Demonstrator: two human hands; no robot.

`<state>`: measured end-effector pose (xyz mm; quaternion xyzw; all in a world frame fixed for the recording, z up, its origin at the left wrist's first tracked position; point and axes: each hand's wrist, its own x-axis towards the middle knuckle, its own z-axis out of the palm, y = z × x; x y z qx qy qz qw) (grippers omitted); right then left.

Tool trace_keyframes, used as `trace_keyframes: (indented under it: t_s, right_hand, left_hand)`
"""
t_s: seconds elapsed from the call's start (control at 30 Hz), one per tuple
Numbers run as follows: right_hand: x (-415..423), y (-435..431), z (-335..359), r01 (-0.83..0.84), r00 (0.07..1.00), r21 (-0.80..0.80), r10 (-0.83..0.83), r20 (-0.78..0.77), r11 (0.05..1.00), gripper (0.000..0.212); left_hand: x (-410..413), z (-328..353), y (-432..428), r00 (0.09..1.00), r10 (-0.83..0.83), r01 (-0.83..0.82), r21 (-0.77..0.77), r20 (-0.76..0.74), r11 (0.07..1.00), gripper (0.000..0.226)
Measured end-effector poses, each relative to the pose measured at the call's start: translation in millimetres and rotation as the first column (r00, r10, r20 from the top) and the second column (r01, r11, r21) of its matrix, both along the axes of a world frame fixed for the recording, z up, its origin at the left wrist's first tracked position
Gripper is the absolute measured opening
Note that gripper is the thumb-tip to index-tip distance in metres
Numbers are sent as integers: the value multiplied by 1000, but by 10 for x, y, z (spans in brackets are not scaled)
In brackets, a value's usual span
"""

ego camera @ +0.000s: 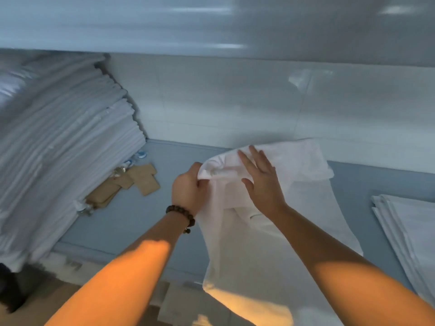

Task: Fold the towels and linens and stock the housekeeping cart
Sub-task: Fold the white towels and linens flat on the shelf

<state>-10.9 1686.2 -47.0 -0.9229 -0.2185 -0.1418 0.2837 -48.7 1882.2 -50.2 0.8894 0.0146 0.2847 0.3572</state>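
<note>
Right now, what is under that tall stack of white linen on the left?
Brown card pieces and some small clear plastic items poke out at the foot of the stack. Whatever lies further beneath is covered by the linen.

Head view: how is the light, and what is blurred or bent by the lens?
In the head view, warm orange light hits both forearms and the lower edge of the white cloth, the rest is cool and dim; the linen stack is smeared and bowed by the wide lens; the left hand and right hand look sharper.
</note>
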Motion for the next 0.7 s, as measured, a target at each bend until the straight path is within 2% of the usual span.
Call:
trace_keyframes:
  t_s: [0.17,0.3,0.43,0.57,0.67,0.7]
  right_hand:
    - [78,753,-94,-222,975,-107,218,-51,969,75]
    - [-27,1283,-364,-362,930,-172,342,-136,916,73]
    - [-191,1634,-764,-398,911,-341,322,-259,852,82]
    - [-308,1701,-1123,-419,897,-432,293,-329,799,81]
    - [-343,1639,-1264,-392,917,-524,271,-294,757,84]
    - [-356,1595,-1290,-368,927,-544,255,-274,754,84]
  left_hand:
    - [-441,-159,533,997,81,-80,62,-17,995,13]
    - [-869,-370,922,982,142,-127,118,-126,985,13]
    - [-1215,-581,1258,952,113,-60,187,-286,980,30]
    - [-1365,-844,1453,835,171,9,325,-523,946,40]
    - [-1404,-988,1509,797,134,61,300,-589,952,47]
    - [-1406,-1022,1512,793,98,78,260,-601,962,56]
